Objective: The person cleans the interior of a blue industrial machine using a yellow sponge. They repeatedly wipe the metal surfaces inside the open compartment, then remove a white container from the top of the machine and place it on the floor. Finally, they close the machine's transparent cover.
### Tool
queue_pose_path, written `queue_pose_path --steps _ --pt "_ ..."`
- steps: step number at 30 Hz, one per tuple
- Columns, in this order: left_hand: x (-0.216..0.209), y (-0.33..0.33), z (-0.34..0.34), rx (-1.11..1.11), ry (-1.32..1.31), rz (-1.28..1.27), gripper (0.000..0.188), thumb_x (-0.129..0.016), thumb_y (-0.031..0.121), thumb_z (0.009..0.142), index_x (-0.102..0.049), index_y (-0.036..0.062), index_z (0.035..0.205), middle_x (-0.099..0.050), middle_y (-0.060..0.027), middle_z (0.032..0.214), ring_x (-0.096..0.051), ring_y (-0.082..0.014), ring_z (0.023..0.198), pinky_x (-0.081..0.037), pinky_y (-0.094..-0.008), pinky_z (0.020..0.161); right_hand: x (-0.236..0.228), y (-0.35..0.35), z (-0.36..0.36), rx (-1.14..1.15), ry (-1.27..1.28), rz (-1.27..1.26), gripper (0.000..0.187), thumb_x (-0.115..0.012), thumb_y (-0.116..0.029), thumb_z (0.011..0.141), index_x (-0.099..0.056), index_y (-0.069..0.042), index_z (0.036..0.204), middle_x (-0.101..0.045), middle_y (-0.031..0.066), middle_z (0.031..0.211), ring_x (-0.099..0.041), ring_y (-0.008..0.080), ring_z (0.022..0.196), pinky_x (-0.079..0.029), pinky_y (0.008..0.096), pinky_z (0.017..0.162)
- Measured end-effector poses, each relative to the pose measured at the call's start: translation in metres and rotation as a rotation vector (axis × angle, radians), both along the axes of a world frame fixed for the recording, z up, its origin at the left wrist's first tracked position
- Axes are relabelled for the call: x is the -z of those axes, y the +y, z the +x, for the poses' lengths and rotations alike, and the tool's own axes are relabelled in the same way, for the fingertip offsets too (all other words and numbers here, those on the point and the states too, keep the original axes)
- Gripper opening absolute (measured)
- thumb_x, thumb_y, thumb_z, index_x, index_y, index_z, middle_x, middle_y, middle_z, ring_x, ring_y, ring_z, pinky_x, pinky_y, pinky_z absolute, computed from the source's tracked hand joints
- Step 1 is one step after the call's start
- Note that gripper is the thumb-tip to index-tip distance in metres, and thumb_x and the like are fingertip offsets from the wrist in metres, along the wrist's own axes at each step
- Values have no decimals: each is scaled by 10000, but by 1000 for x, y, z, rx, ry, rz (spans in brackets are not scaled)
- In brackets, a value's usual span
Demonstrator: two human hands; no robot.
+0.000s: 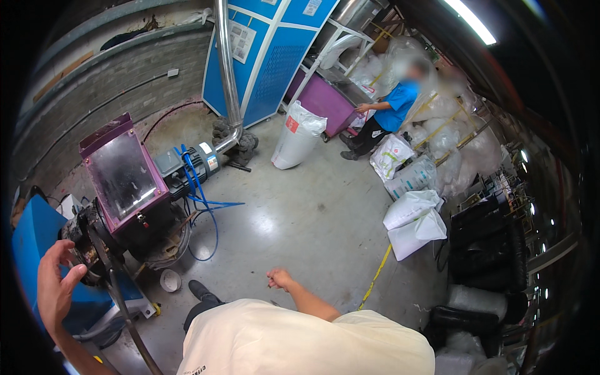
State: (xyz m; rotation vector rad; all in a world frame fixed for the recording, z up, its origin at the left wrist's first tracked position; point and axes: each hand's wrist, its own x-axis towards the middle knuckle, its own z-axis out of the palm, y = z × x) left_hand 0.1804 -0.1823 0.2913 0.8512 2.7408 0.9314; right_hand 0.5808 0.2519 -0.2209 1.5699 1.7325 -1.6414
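My left hand (57, 284) is raised at the left with thumb and fingers apart. It is beside the dark, greasy round end (78, 240) of a machine; whether the fingertips touch it I cannot tell. A long metal bar (122, 306) slants down from that machine next to my hand. Purple-framed, a box with a clear window (122, 175) sits on top, with a grey motor (187, 165) and blue cables behind it. My right hand (279, 279) hangs low over the floor in front of me, fingers curled. What it holds, if anything, is too small to make out.
A small white bucket (170, 280) stands on the floor by the machine. Farther off are a full white sack (299, 134), a tall blue cabinet (265, 59) and a person in a blue shirt (400, 106) at a purple bin (325, 100). White bags (415, 225) lie at the right.
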Motion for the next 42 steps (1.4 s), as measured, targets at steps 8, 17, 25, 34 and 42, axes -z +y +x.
queue_pose_path --steps 8,17,25,34,42 --pt "-46 19 135 -32 -56 -176 754 -834 484 759 -620 7 1301 -625 -139 1157 -575 -293 1107 -469 -415 1001 46 -34 174 -231 -123 50 342 -658 -338 992 -740 -9 951 -706 153 842 -685 250 749 -527 415 628" --pt "-84 2 269 -141 -191 -400 929 -701 759 788 -591 49 1377 -600 -218 1266 -589 -335 1188 -483 -487 1018 46 -57 284 83 -259 -243 255 -654 -297 1013 -731 -59 1063 -685 65 781 -621 157 589 -478 359 497" --pt "-131 20 341 954 -66 188 830 -807 422 878 -411 159 1558 -655 -254 1266 -698 -355 968 -550 -426 771 56 -52 237 33 -142 -185 272 -658 -311 1010 -723 -78 1135 -707 48 851 -678 135 694 -504 321 526" --pt "-122 -25 418 1185 -194 584 371 -878 278 819 -765 252 1172 -702 -237 1173 -715 -337 913 -527 -388 689 83 -91 222 -244 -15 -106 239 -651 -322 1001 -691 -88 1031 -708 54 840 -686 143 672 -516 304 532" --pt "-43 -192 533 1092 -452 1188 337 -798 183 921 -731 129 1247 -678 -283 1174 -698 -376 928 -550 -422 733 57 -223 277 -318 -219 -193 217 -610 -202 961 -724 -28 1023 -710 106 855 -696 249 757 -523 400 604"
